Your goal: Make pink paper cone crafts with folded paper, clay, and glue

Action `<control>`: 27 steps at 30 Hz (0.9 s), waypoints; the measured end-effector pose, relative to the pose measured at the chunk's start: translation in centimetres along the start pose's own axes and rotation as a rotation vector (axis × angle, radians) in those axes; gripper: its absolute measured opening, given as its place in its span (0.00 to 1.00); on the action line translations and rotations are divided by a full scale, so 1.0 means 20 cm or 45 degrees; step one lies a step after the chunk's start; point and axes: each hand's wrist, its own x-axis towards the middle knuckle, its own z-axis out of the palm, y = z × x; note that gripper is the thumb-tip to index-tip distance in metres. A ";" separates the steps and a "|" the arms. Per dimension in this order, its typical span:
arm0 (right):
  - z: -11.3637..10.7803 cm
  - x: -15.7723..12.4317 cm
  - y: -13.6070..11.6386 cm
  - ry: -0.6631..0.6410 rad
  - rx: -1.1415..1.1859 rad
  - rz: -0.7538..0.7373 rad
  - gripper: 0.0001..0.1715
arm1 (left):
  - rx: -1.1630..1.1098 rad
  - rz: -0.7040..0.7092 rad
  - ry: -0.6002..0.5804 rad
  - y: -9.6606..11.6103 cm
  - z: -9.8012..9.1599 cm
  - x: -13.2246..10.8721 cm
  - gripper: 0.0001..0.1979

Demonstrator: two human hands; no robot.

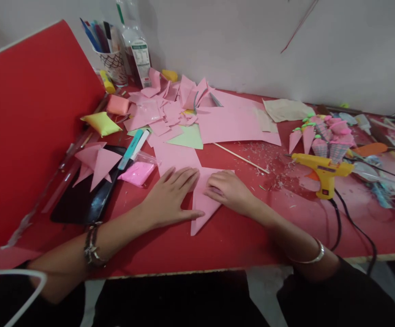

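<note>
My left hand (pixel 170 195) lies flat with its fingers stretched out on a pink paper piece (pixel 202 206) folded to a point on the red table (pixel 238 240). My right hand (pixel 229 190) presses on the same pink paper from the right, its fingers curled down onto the fold. The paper's pointed tip aims toward the table's near edge.
Pink paper scraps (pixel 170 106) and a large pink sheet (pixel 234 122) lie behind. A yellow glue gun (pixel 322 170) with a black cord stands to the right, near small paper cones (pixel 316 136). A black tray (pixel 84 195), a wooden stick (pixel 241 158), a pen cup (pixel 113 63) and a red board (pixel 30 127) are on the left.
</note>
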 end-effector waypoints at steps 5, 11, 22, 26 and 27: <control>0.01 0.02 -0.01 0.030 -0.088 -0.022 0.16 | 0.015 -0.018 0.007 0.00 0.01 -0.01 0.40; 0.02 0.02 0.00 0.077 -0.086 0.017 0.15 | 0.031 -0.031 -0.033 0.00 0.01 0.00 0.40; 0.03 0.03 -0.01 0.053 -0.073 0.108 0.18 | 0.011 -0.044 -0.054 0.00 0.01 0.00 0.42; 0.03 0.03 -0.01 0.038 -0.104 0.129 0.17 | -0.016 -0.052 -0.062 0.01 0.00 0.00 0.41; 0.03 0.03 -0.01 0.036 -0.115 0.133 0.17 | -0.023 -0.054 -0.068 0.01 0.00 0.00 0.42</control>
